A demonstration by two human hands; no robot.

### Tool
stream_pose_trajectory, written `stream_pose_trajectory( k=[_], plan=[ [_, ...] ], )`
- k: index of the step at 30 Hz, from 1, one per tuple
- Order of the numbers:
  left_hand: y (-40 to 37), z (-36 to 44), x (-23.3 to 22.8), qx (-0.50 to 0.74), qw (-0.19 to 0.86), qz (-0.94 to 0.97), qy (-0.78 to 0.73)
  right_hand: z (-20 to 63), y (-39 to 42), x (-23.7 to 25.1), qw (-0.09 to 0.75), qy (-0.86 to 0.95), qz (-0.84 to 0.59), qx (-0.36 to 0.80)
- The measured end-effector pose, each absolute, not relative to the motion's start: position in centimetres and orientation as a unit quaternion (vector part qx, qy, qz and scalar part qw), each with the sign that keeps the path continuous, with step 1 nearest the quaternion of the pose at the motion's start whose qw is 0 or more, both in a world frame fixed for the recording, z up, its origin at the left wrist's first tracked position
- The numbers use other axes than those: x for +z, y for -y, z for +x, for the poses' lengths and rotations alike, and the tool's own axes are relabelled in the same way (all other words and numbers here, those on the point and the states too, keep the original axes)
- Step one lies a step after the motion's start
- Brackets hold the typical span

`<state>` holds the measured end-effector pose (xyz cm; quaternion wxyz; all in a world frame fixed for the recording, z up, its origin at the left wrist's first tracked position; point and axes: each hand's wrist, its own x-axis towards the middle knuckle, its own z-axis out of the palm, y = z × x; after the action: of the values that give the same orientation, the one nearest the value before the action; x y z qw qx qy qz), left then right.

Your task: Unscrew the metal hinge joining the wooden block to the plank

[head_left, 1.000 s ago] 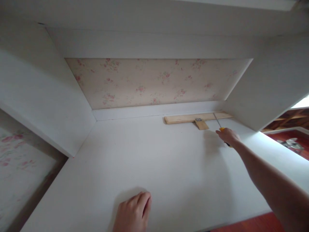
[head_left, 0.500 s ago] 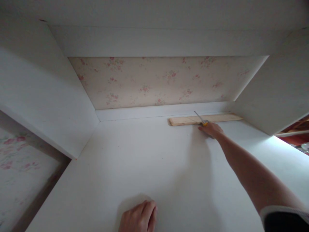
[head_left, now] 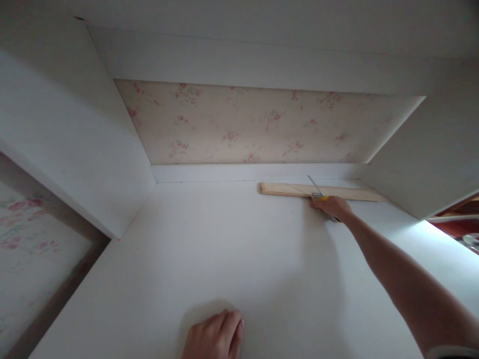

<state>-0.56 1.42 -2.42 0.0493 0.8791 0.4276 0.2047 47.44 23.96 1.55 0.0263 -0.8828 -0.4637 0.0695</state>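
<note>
White surface point(head_left: 217, 239), 1: fills the centre and lower part of the frame. Left panel point(head_left: 75, 129), 1, white, upright: left of the frame. Right panel point(head_left: 426, 149), 1, white, upright: right of the frame. Floral wallpaper point(head_left: 243, 124), pink on cream: 1 stretch at upper centre, 1 more at the left edge. Wooden strip point(head_left: 290, 190), 1, pale: lies right of centre on the white surface, along its back edge, right end near the right panel. Left hand point(head_left: 215, 334), 1: bottom centre, resting on the white surface, fingers curled and pressed together. Right hand point(head_left: 333, 205), 1: right of centre, at the strip's front edge, fingers wrapped around a handle. Yellow-handled tool point(head_left: 324, 198), 1: slim metal shaft crosses above the strip, pointing up and left; contact cannot be told. Metal clip point(head_left: 317, 194), 1, small: at the strip, beside the right hand.
</note>
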Motion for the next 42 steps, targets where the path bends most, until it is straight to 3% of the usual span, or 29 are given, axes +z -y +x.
stream_pose_trajectory(
  k=[29,42],
  plan=[
    [-1.0,-0.5,-2.1,0.216,0.047,0.874,-0.432,42.0,-19.1,1.9,0.043,0.48,-0.874,0.063],
    [-0.9,-0.6,-2.5,0.2,0.041,0.876,-0.438,34.0,-13.3,3.7,0.045,0.548,-0.831,0.082]
  ],
)
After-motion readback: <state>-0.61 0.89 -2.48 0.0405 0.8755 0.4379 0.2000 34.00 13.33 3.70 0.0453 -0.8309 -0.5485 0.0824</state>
